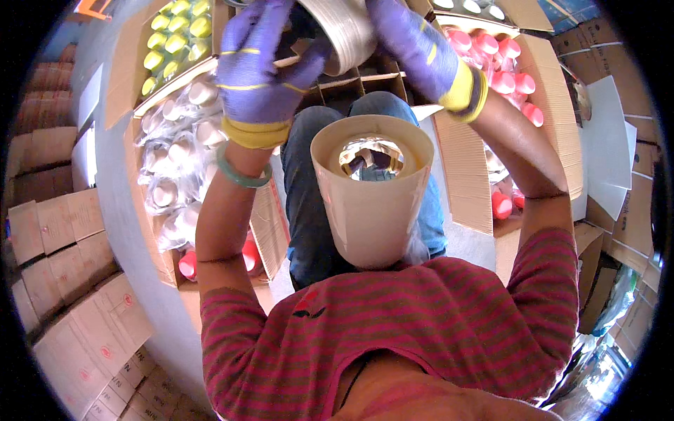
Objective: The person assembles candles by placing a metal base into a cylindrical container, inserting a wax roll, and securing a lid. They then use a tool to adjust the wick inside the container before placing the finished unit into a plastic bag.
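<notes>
At the top of the view, a pale grey-beige round piece with fine ridges (340, 35) sits between my two gloved hands, tilted. Its upper part is cut off by the picture's edge, so its exact kind is unclear. My left hand (260, 74), in a purple glove with a yellow cuff, curls against its left side. My right hand (415, 55), gloved alike, presses its right side. Upright on my lap, touching neither hand, stands a cream cylindrical flask casing (372, 217). A mirror-like silver dome (371, 157) shows inside its open top.
A divided carton (382, 83) lies beyond my knees. On the left are cartons of yellow-green-capped bottles (175, 43) and plastic-wrapped white-capped ones (168, 154). Red-capped bottles (504, 83) fill a carton at right. Stacked closed cartons (91, 344) line the left side.
</notes>
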Tool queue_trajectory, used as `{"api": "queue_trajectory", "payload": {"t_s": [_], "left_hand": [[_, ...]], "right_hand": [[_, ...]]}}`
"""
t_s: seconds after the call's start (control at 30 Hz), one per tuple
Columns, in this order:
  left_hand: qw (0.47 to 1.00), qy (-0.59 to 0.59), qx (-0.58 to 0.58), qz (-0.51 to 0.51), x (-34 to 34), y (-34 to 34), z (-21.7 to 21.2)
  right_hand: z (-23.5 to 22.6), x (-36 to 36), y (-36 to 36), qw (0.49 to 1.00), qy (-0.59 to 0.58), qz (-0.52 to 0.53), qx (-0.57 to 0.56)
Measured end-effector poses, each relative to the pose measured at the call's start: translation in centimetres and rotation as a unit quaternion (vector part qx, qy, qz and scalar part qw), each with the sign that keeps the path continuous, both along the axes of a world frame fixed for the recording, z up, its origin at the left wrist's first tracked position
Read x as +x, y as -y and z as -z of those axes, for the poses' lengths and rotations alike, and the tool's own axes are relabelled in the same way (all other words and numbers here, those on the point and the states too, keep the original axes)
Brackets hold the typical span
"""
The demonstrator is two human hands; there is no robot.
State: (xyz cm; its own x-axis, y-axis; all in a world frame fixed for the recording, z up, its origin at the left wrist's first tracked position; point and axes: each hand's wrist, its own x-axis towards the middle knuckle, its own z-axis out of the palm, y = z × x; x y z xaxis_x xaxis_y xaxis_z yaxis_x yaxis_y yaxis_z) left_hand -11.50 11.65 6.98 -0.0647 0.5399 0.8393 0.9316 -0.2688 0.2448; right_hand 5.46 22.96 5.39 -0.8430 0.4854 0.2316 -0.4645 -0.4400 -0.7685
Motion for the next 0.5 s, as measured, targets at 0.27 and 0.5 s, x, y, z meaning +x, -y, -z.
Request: {"api": "queue_trajectory", "payload": {"t_s": [0.27,0.5], "left_hand": [[0.977,-0.186,-0.059,0.091,-1.4,3.3,-2.5],[0.854,0.350,-0.206,0.326,-3.7,4.4,4.8]], "right_hand": [[-6.1,3.7,2.5,0.891,0.228,0.147,0.365],[-5.2,6.2,2.9,0.756,0.129,-0.036,0.641]]}}
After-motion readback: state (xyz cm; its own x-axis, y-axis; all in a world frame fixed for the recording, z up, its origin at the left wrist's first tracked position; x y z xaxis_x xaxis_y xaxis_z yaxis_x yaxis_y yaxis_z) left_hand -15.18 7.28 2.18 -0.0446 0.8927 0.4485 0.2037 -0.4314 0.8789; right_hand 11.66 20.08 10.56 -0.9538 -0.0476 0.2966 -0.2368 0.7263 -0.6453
